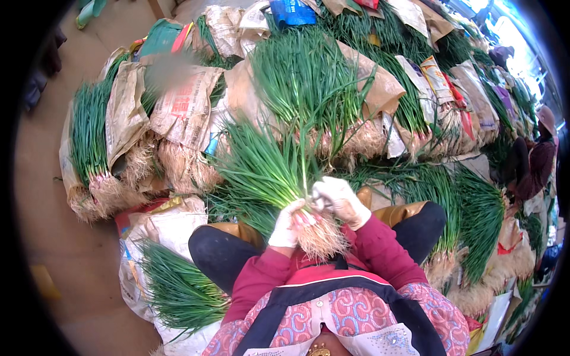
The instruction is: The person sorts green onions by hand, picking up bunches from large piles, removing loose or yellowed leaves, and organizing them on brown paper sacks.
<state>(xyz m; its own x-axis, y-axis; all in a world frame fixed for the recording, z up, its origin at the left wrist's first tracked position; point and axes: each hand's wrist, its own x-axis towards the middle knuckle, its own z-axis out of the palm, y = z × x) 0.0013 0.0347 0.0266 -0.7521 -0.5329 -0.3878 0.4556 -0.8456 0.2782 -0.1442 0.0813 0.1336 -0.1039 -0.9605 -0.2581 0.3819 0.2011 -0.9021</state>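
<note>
A bunch of green onions [267,172] lies slanted in front of me, its leaves fanned out to the upper left. Its pale roots [322,237] hang toward my lap. My left hand [287,226], in a white glove, is closed around the bunch just above the roots. My right hand [339,202], also white-gloved, is against the right side of the stems with its fingers curled in a pinch. What those fingers hold is hidden. A thin pale strand [304,163] runs up through the leaves from near the right fingertips.
Rows of green onion bunches [303,77] lie ahead, many wrapped in paper sacking [184,104]. More bunches [481,219] lie to my right. One loose pile [178,291] rests on white sacking [169,228] at my left. Another person [537,157] sits at the far right.
</note>
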